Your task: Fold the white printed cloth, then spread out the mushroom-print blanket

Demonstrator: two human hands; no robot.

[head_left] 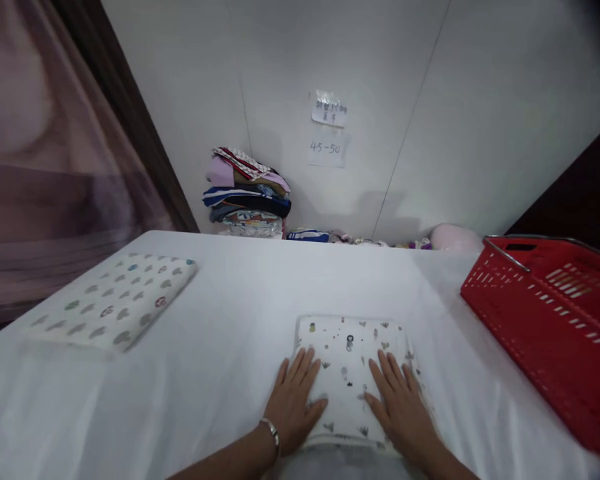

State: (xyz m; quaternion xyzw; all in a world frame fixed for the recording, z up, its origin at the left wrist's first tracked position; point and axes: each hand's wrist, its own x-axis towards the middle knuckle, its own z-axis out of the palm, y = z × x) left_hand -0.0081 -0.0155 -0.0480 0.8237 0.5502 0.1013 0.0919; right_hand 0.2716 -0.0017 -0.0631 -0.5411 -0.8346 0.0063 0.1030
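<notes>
A white cloth with small printed figures and plants lies folded into a flat rectangle on the white-covered table. My left hand rests flat on its left side, fingers spread and pointing away from me. On its right side lies my right hand, also flat with the fingers apart. Neither hand grips anything. A silver bracelet circles my left wrist. Farther left, a second folded white cloth with grey and coloured shapes lies by the table's left edge, apart from my hands.
A red plastic basket with a metal handle stands at the table's right edge. Behind the table, a stack of folded clothes rises against the wall, with paper signs above. A patterned curtain hangs at left.
</notes>
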